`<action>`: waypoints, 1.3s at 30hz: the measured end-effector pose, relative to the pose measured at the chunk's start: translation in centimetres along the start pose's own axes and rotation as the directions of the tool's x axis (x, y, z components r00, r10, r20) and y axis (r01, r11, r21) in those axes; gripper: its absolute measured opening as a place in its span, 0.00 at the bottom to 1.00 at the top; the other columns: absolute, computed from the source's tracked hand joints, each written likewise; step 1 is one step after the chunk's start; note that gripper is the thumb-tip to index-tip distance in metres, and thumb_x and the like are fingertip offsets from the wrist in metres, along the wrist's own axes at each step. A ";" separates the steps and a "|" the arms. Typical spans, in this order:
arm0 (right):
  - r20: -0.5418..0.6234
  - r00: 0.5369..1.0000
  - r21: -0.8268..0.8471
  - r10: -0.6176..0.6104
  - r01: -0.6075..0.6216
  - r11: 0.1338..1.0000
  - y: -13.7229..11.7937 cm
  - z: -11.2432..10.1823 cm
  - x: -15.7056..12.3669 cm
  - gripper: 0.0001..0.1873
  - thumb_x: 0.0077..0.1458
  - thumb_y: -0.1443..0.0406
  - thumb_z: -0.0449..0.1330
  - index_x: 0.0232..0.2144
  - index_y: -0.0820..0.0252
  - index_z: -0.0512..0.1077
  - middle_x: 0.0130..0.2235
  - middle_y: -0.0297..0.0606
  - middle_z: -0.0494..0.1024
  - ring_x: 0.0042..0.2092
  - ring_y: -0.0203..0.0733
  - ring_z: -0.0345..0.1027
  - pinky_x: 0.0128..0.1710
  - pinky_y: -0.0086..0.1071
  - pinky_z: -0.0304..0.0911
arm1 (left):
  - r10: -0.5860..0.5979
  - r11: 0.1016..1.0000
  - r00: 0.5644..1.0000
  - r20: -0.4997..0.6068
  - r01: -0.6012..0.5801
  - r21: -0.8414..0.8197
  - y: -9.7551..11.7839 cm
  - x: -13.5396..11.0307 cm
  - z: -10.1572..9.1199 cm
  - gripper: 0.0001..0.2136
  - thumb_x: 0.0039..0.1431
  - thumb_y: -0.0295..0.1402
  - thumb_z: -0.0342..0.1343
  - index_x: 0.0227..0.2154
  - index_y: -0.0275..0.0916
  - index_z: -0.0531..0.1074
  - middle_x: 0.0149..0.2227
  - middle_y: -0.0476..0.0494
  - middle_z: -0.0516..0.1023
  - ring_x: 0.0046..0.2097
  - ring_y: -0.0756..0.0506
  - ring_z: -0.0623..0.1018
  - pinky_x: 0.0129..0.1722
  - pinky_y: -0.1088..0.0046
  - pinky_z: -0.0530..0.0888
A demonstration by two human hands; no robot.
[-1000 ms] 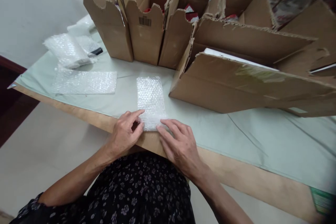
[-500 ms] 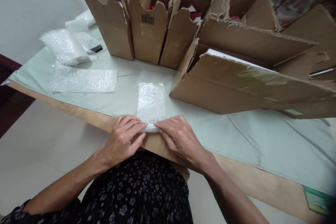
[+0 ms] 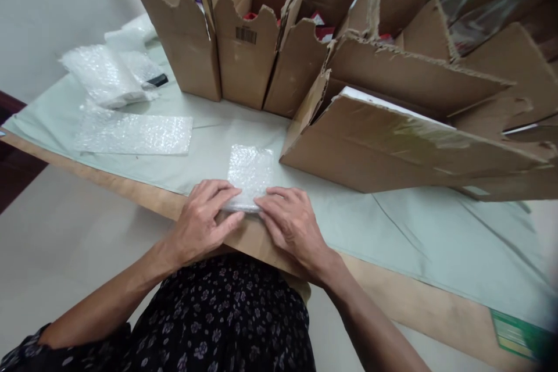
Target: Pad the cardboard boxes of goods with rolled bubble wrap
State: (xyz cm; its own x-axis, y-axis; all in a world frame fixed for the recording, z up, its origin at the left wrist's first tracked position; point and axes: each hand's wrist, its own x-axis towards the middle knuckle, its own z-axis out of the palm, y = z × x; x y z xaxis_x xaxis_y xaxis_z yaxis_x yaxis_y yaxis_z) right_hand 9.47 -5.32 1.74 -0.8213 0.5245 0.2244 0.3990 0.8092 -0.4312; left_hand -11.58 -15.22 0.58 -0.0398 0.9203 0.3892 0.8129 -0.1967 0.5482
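Shortened bubble wrap (image 3: 251, 166) since a second ago by folding near end, at front of desk (image 3: 414, 296) | touching both sides with left hand (image 3: 207, 215) and right hand (image 3: 292, 224); clamped or merely resting in grip, cannot tell | could spring open or skew under uneven pressure | in open boxes (image 3: 242, 75) behind: red things (image 3: 323, 30), white flat thing (image 3: 396, 107); by them, bottles (image 3: 488, 22)

Cardboard boxes (image 3: 244, 64) block far side; open lane between bubble wrap strip (image 3: 143, 135) and folded piece (image 3: 250, 167).
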 end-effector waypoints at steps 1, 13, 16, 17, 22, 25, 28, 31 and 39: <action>0.019 0.999 0.055 0.025 -0.026 0.998 0.0 -0.2 0.1 0.14 0.72 0.66 0.54 0.52 0.53 0.78 0.48 0.39 0.85 0.56 0.48 0.73 0.58 0.46 0.63 | 0.016 1.000 0.999 0.033 -0.015 -0.016 0.1 -0.2 -0.3 0.11 0.68 0.32 0.58 0.51 0.39 0.76 0.47 0.39 0.80 0.49 0.40 0.78 0.50 0.57 0.76; -0.021 1.000 -0.108 -0.013 0.011 0.994 0.4 0.3 0.7 0.11 0.69 0.66 0.58 0.51 0.57 0.77 0.51 0.43 0.83 0.54 0.52 0.73 0.54 0.46 0.63 | -0.009 0.991 0.999 -0.034 0.013 0.134 -1.8 2.5 0.8 0.12 0.71 0.34 0.54 0.50 0.35 0.76 0.44 0.36 0.80 0.47 0.37 0.79 0.48 0.55 0.77; -0.015 0.997 0.006 0.072 -0.072 0.997 0.7 0.3 1.3 0.13 0.71 0.66 0.56 0.53 0.55 0.77 0.46 0.39 0.86 0.48 0.48 0.75 0.53 0.45 0.64 | 0.040 0.996 0.999 -0.035 -0.037 0.077 -1.1 1.6 0.0 0.14 0.69 0.34 0.58 0.54 0.36 0.74 0.52 0.33 0.78 0.54 0.36 0.78 0.53 0.53 0.76; -0.009 0.995 0.041 0.098 -0.097 0.994 0.8 0.2 1.4 0.14 0.71 0.65 0.55 0.54 0.55 0.77 0.45 0.39 0.86 0.47 0.48 0.76 0.52 0.45 0.64 | 0.057 0.997 0.998 -0.020 -0.056 0.059 -0.9 1.3 -0.1 0.14 0.69 0.33 0.58 0.54 0.37 0.74 0.54 0.33 0.78 0.55 0.36 0.77 0.55 0.53 0.76; -0.106 0.988 -0.105 0.112 -0.123 0.987 0.3 -0.1 1.2 0.14 0.71 0.61 0.55 0.53 0.57 0.77 0.51 0.44 0.83 0.50 0.51 0.74 0.50 0.45 0.64 | 0.044 0.997 0.999 0.012 -0.044 0.062 -2.0 2.4 1.0 0.11 0.70 0.29 0.54 0.51 0.38 0.76 0.45 0.39 0.82 0.49 0.39 0.79 0.50 0.55 0.76; -0.092 0.995 -0.243 0.044 -0.065 0.968 0.0 0.0 1.3 0.14 0.68 0.60 0.60 0.52 0.58 0.77 0.54 0.47 0.81 0.51 0.53 0.72 0.50 0.46 0.63 | -0.018 0.994 0.998 -0.053 0.023 0.102 -2.7 3.8 1.9 0.14 0.69 0.32 0.55 0.53 0.35 0.76 0.49 0.34 0.80 0.51 0.35 0.78 0.52 0.51 0.76; -0.018 0.998 -0.243 0.066 -0.068 0.968 0.5 0.3 1.9 0.11 0.67 0.65 0.61 0.49 0.59 0.78 0.51 0.46 0.83 0.50 0.54 0.73 0.49 0.46 0.62 | -0.142 0.990 0.979 -0.145 0.143 0.000 -1.9 3.8 1.7 0.20 0.66 0.37 0.58 0.58 0.34 0.74 0.53 0.31 0.78 0.54 0.34 0.78 0.55 0.49 0.76; -0.078 0.979 -0.061 0.186 -0.191 0.980 0.9 0.5 2.3 0.10 0.68 0.67 0.59 0.48 0.57 0.79 0.49 0.42 0.85 0.47 0.51 0.75 0.48 0.45 0.63 | -0.416 0.869 0.906 -0.083 0.369 -0.331 -0.3 2.2 1.0 0.24 0.64 0.40 0.61 0.61 0.37 0.70 0.55 0.34 0.77 0.50 0.39 0.80 0.53 0.55 0.78; -0.095 0.951 0.517 0.295 -0.207 0.831 -0.9 -0.9 -1.2 0.10 0.66 0.62 0.61 0.48 0.52 0.78 0.50 0.38 0.84 0.53 0.47 0.76 0.57 0.47 0.67 | -0.628 0.057 0.699 0.341 0.478 -0.876 3.1 1.0 1.9 0.34 0.51 0.39 0.75 0.60 0.41 0.71 0.39 0.48 0.81 0.42 0.48 0.80 0.46 0.73 0.77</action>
State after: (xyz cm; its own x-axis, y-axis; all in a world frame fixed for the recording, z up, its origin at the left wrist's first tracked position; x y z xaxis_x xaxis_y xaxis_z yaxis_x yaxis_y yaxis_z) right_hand 10.53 -6.42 2.67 -0.6241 0.7629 0.1689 0.2906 0.4272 -0.8562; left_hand -8.01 -14.28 1.31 -0.3406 0.8824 -0.3246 -0.4816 0.1327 0.8663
